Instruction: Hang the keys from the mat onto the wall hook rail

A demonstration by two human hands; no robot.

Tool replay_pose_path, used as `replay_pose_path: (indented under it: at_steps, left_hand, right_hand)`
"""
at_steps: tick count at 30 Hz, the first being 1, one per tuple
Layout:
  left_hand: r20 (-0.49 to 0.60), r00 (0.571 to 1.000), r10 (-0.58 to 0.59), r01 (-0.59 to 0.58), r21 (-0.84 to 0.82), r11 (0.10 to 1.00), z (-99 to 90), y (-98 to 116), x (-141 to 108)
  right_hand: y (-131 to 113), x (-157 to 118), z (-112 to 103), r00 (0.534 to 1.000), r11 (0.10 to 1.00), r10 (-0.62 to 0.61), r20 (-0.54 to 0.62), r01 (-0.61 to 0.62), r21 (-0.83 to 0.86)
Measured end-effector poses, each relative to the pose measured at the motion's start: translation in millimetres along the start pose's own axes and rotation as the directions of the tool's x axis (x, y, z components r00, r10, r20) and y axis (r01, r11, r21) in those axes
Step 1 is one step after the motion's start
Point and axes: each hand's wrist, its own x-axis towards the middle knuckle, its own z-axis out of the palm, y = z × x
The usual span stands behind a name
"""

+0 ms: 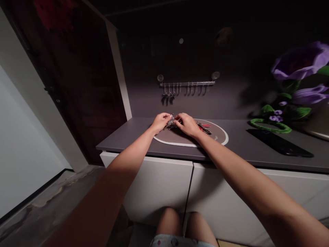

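My left hand (162, 122) is closed, with thumb and fingertips pinching a small silvery bunch of keys (170, 121) just above the mat. Close beside it, my right hand (187, 124) has its fingers curled onto the same bunch from the right. The fingertips partly cover it, so single keys are hard to make out. Under and around both hands lies an oval brown mat (180, 139) with a white rim. To the right of my right hand, dark and red key-like pieces (205, 128) rest on this mat.
A clear hook rail (187, 83) is fixed to the dark wall by suction cups; several keys (168, 98) hang at its left end. A black phone-like slab (281, 143) and purple fabric flowers (299, 68) are on the counter's right. White cabinet doors (161, 185) are below.
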Motion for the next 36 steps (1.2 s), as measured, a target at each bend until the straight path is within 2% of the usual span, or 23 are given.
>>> replay_pose_path:
  at_steps: [6,11,16,22,29,36]
  left_hand:
    - [0.061,0.997,-0.054,0.061,-0.112,0.992,2.5,4.6,-1.9]
    - [0.095,0.993,-0.067,0.080,-0.134,0.988,3.9,8.9,-4.8]
    - [0.089,0.994,-0.066,0.081,-0.182,0.980,3.4,8.6,-5.1]
    - [0.062,0.996,-0.062,0.076,-0.244,0.967,2.5,8.2,-3.2]
    - [-0.025,1.000,-0.010,0.009,-0.069,0.998,-0.5,8.9,-2.9]
    - [0.023,1.000,0.005,-0.004,-0.034,0.999,2.8,6.1,-3.3]
  right_hand:
    - [-1.6,-0.3,2.3,1.000,1.000,0.020,-0.011,-0.020,-0.019]
    - [-4.8,0.4,0.9,0.998,0.999,0.031,-0.054,-0.031,-0.009]
    - [-3.6,0.5,1.0,0.996,1.000,0.002,-0.089,0.000,0.013]
    - [0.9,2.0,0.8,0.981,0.997,-0.007,-0.196,0.022,0.074]
    - [3.9,5.2,-0.1,0.960,0.972,0.137,-0.243,-0.082,0.221]
    - [5.0,7.9,-1.8,0.930,0.881,0.325,-0.170,-0.232,0.412]
